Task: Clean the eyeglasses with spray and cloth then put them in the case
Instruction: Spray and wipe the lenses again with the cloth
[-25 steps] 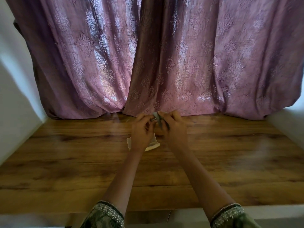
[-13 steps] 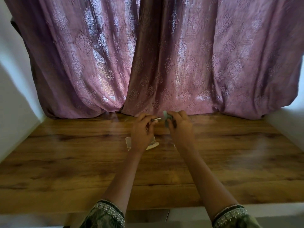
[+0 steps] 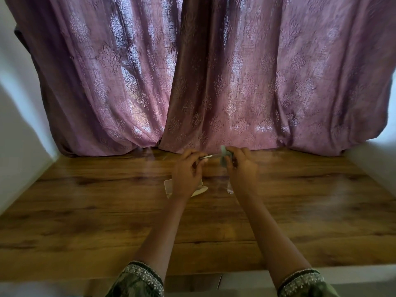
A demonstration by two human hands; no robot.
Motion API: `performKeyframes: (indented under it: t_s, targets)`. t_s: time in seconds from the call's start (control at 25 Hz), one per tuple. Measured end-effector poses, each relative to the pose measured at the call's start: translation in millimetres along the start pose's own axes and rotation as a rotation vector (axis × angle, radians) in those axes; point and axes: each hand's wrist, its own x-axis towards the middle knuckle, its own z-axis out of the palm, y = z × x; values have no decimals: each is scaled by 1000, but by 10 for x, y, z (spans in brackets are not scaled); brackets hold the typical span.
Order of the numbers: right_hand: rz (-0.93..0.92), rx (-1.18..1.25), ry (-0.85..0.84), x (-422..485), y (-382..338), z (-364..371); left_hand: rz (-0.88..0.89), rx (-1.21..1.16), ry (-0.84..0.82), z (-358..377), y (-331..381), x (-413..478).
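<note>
At frame centre, above the wooden surface, your left hand pinches the eyeglasses by one end while your right hand fingers press the cloth on them.

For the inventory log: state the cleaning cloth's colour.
Pale grey-green cloth, pinched in the right hand; head view.

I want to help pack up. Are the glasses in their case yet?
Not yet. Both hands, left hand and right hand, hold the glasses above the table, rubbing with a cloth.
</note>
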Motion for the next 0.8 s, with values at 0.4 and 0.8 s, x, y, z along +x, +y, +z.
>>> performKeyframes:
  t_s: [0.4, 0.8]
  targets:
    - [230, 44, 130, -2, 252, -151, -22, -36, 26, -103, -43, -26]
    - [1036, 737, 76, -193, 538, -101, -409, -469, 10, -309, -144, 281]
